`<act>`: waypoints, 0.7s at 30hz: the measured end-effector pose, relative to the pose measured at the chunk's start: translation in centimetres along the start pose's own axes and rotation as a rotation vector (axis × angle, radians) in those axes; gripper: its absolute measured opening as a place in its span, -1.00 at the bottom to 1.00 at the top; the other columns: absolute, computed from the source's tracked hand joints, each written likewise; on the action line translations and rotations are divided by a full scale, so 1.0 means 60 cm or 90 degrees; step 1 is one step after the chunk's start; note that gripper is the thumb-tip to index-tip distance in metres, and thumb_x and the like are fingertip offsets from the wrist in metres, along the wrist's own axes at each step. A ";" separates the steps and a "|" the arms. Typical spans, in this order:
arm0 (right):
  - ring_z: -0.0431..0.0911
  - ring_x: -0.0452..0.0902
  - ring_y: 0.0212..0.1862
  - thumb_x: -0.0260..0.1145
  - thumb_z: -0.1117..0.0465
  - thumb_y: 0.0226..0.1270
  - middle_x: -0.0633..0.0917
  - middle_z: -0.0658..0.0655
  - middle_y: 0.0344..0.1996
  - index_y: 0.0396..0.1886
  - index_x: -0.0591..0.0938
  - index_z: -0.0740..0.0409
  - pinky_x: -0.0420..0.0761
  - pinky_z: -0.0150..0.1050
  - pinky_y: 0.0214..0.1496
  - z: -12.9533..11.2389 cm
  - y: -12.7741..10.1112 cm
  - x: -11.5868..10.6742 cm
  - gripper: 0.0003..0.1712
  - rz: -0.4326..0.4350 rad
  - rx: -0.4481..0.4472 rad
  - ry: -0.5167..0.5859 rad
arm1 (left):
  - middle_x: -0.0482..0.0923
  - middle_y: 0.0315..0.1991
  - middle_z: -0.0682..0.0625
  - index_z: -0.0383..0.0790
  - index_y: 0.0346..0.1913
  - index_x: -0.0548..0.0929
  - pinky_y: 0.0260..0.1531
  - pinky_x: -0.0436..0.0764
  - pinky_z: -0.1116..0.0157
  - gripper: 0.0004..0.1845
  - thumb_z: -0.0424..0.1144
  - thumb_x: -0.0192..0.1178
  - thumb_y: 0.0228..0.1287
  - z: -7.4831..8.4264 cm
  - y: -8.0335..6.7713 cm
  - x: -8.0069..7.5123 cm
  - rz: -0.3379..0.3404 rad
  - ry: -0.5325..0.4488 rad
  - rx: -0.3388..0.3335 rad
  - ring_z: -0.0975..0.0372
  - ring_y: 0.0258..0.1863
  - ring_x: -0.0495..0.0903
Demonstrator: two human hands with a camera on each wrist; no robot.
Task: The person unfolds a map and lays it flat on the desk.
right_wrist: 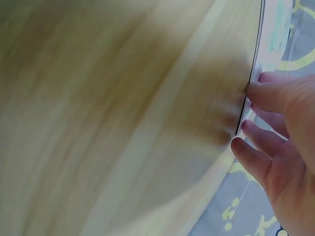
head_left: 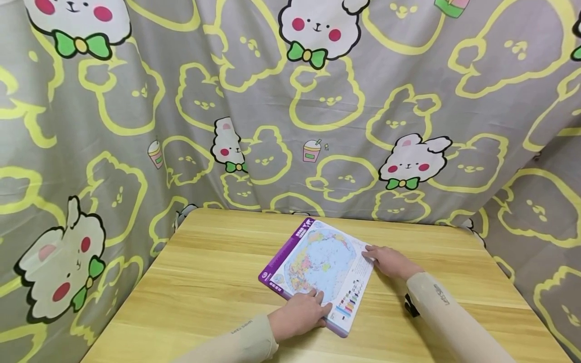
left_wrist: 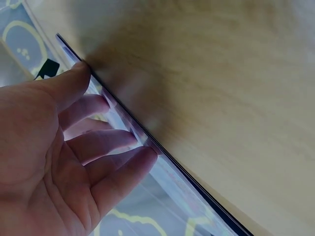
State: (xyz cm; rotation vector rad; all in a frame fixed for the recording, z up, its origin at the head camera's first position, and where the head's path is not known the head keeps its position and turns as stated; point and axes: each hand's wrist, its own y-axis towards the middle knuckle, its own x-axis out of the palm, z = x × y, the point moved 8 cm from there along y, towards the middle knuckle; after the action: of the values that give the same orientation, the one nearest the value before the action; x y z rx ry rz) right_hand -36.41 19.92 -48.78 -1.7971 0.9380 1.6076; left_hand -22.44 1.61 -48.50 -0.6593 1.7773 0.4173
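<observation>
A flat map board [head_left: 320, 264] with a purple border and a coloured world map lies on the wooden table [head_left: 213, 282]. My left hand [head_left: 301, 313] holds its near edge by the front corner, fingers on the printed face. In the left wrist view the left thumb [left_wrist: 74, 78] sits against the board's thin dark edge [left_wrist: 162, 152], and the left fingers [left_wrist: 106, 142] lie along its glossy face. My right hand [head_left: 387, 260] holds the board's right edge. In the right wrist view the right fingertips [right_wrist: 256, 93] meet that edge [right_wrist: 248, 83].
A grey curtain [head_left: 290, 111] printed with yellow outlines and white rabbits hangs close behind the table and wraps both sides. Bare wood lies left of the board and in front of it. The table's right edge [head_left: 513, 297] is near my right sleeve.
</observation>
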 end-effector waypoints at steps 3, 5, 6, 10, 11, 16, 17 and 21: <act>0.30 0.47 0.09 0.17 0.51 0.24 0.53 0.41 0.10 0.07 0.60 0.33 0.45 0.13 0.12 0.002 0.003 0.000 -0.61 0.005 -0.003 -0.006 | 0.54 -0.16 0.10 0.21 0.12 0.55 -0.49 0.55 0.43 -0.58 0.19 0.10 0.25 0.003 0.000 -0.004 0.018 0.009 0.001 0.31 -0.17 0.53; 0.30 0.48 0.09 0.16 0.50 0.25 0.53 0.41 0.10 0.08 0.60 0.33 0.45 0.13 0.12 0.002 0.004 -0.001 -0.61 0.007 -0.001 -0.008 | 0.53 -0.20 0.11 0.21 0.10 0.55 -0.55 0.51 0.44 -0.60 0.18 0.11 0.24 0.004 0.001 -0.006 0.026 0.013 0.003 0.32 -0.22 0.51; 0.29 0.48 0.09 0.16 0.50 0.25 0.53 0.41 0.10 0.08 0.60 0.32 0.45 0.13 0.12 0.003 0.005 0.000 -0.62 0.007 -0.001 -0.011 | 0.52 -0.22 0.11 0.20 0.09 0.56 -0.57 0.50 0.44 -0.61 0.18 0.12 0.24 0.005 0.001 -0.007 0.029 0.015 0.004 0.33 -0.24 0.51; 0.30 0.48 0.09 0.17 0.49 0.26 0.54 0.41 0.09 0.07 0.61 0.33 0.45 0.13 0.12 0.004 0.007 -0.002 -0.63 0.013 0.001 -0.010 | 0.52 -0.23 0.12 0.20 0.08 0.55 -0.57 0.49 0.45 -0.63 0.16 0.12 0.25 0.008 0.004 -0.007 0.027 0.011 0.009 0.34 -0.27 0.49; 0.30 0.48 0.08 0.18 0.49 0.25 0.54 0.42 0.09 0.06 0.61 0.33 0.45 0.13 0.11 0.004 0.007 -0.003 -0.63 0.015 0.001 -0.009 | 0.52 -0.22 0.12 0.20 0.09 0.54 -0.57 0.49 0.45 -0.63 0.15 0.12 0.26 0.009 0.005 -0.007 0.025 0.008 0.009 0.34 -0.26 0.49; 0.30 0.48 0.08 0.19 0.48 0.25 0.54 0.42 0.09 0.06 0.61 0.34 0.46 0.13 0.11 0.008 0.008 -0.003 -0.64 0.017 0.005 -0.010 | 0.54 -0.14 0.10 0.21 0.13 0.53 -0.54 0.52 0.43 -0.61 0.15 0.10 0.27 0.013 0.009 -0.004 0.008 0.003 0.004 0.32 -0.20 0.51; 0.30 0.49 0.07 0.19 0.48 0.25 0.54 0.42 0.08 0.05 0.61 0.34 0.46 0.13 0.10 0.008 0.009 -0.002 -0.64 0.018 0.005 -0.012 | 0.54 -0.13 0.10 0.21 0.14 0.52 -0.53 0.52 0.43 -0.61 0.15 0.10 0.27 0.014 0.009 -0.004 0.005 0.001 0.004 0.32 -0.19 0.51; 0.30 0.48 0.08 0.19 0.47 0.26 0.54 0.42 0.09 0.06 0.61 0.32 0.45 0.13 0.12 0.011 0.012 -0.001 -0.64 0.020 0.010 -0.013 | 0.53 -0.11 0.10 0.22 0.15 0.51 -0.52 0.53 0.43 -0.60 0.15 0.09 0.28 0.014 0.011 -0.003 -0.005 -0.005 0.001 0.31 -0.16 0.51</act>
State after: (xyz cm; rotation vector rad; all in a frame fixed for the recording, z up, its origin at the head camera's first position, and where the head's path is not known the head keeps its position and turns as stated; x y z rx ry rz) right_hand -37.39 20.00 -48.75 -1.7599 0.9718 1.6305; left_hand -22.16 2.65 -48.64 -0.6624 1.7671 0.4136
